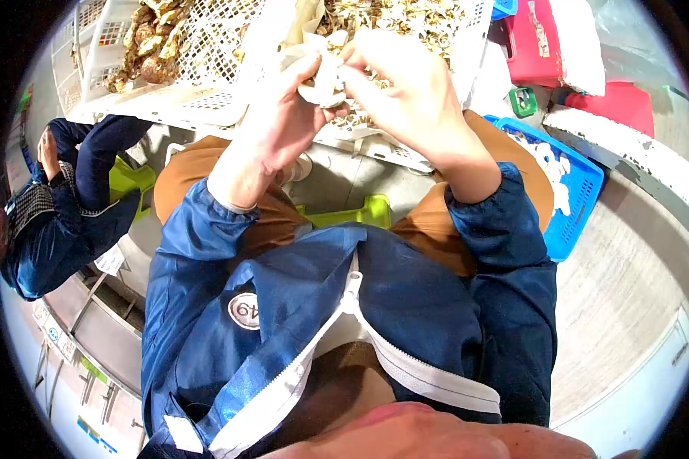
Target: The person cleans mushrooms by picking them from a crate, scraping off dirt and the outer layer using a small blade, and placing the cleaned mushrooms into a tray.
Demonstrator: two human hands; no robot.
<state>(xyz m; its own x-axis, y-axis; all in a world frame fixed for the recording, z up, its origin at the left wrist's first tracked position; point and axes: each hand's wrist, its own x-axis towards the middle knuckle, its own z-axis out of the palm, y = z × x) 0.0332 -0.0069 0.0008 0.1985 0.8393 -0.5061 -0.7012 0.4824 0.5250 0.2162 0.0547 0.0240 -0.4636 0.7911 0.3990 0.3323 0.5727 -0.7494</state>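
Observation:
A pale, whitish mushroom (325,86) is held over the near edge of a white plastic basket (229,46). My left hand (283,115) is closed round its left side, thumb and fingers pressed on it. From the right, my right hand (405,88) is closed with thumb and fingertips pinching the mushroom's edge; whether a small tool is also in those fingers I cannot make out. Beneath and beyond my hands lie many thin yellow-brown trimmings (413,27). Brown, unpeeled-looking mushrooms (154,46) are heaped in the basket at the left.
By my right knee stands a blue basket (581,218) with white pieces (555,172). Red containers (539,46) and a small green box (522,102) are at the upper right. A lime-green stool (359,213) shows beneath me. Another person (69,206) sits at the left.

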